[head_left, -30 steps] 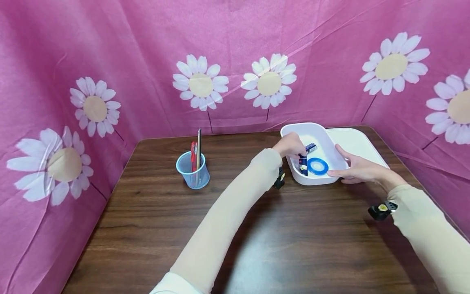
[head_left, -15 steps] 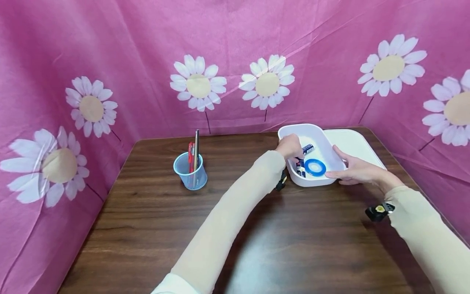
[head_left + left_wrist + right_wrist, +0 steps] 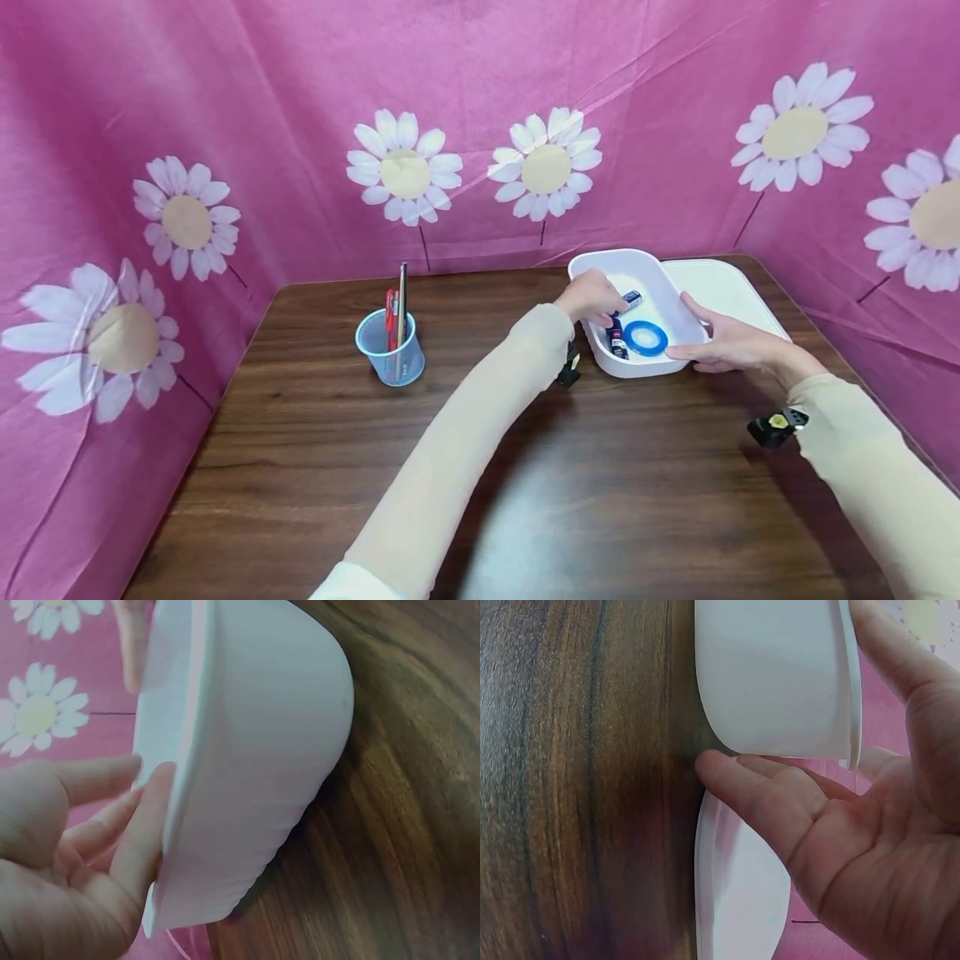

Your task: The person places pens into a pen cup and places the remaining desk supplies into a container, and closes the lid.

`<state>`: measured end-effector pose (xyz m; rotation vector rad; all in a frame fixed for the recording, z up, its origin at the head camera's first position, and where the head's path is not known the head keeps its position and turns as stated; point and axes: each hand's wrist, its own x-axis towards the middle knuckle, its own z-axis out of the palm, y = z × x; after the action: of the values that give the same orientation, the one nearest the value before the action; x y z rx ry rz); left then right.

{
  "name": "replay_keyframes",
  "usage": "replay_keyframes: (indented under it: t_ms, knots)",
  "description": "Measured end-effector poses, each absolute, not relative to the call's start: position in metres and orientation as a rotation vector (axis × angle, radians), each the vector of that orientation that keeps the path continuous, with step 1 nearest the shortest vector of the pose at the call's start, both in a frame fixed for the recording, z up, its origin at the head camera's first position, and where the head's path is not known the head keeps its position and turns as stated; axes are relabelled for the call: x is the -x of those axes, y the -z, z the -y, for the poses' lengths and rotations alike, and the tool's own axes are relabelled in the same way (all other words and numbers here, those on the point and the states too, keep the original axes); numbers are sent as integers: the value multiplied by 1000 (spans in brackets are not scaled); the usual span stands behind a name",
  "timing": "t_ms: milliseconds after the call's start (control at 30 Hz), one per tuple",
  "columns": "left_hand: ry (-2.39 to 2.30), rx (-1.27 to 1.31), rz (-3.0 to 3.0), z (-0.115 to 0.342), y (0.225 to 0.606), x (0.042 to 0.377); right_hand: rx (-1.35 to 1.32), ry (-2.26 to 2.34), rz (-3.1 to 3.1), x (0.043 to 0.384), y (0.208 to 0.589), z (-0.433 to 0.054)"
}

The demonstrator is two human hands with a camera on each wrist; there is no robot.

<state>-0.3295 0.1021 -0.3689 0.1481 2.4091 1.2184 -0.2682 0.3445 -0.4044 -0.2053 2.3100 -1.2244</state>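
A white plastic box (image 3: 652, 367) stands at the back right of the table. Inside lie two dark blue cylinders that look like batteries: one battery (image 3: 617, 340) by the left wall, the other battery (image 3: 631, 300) higher up. A blue tape roll (image 3: 646, 338) lies beside them. My left hand (image 3: 591, 296) reaches over the box's left rim, fingertips close to the batteries; in the left wrist view its thumb and fingers stand apart with nothing between them. My right hand (image 3: 731, 337) grips the right front of the box, thumb at the rim (image 3: 855, 697), fingers around its wall.
A white lid (image 3: 723, 292) lies right of the box, partly behind it. On the left stands a light blue mesh pen cup (image 3: 392, 367) with a red pen (image 3: 392, 317) and other slim sticks. A pink flowered cloth (image 3: 465, 75) hangs around the table's back and sides.
My left hand has shifted slightly, and the battery by the left wall now lies at a slant. My right hand has kept its grip on the box.
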Motion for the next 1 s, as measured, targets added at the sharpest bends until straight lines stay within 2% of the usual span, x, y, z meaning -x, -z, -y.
replay_keyframes:
  t_ms: [133,433,700,1000]
  knots:
    - [-1464,-186,-2069,-91,362,330,189,1225,-2296,270,403,-344]
    - [-1492,-367,-1920,-49,313,319,327,926,-2712,271,382,-338]
    - [-1463,-683,-2036,31,264,285,585,684,-3094,259,332,-327]
    - [-1317,-1027,-2608,135,230,246,714,421,-3180,252,292,-320]
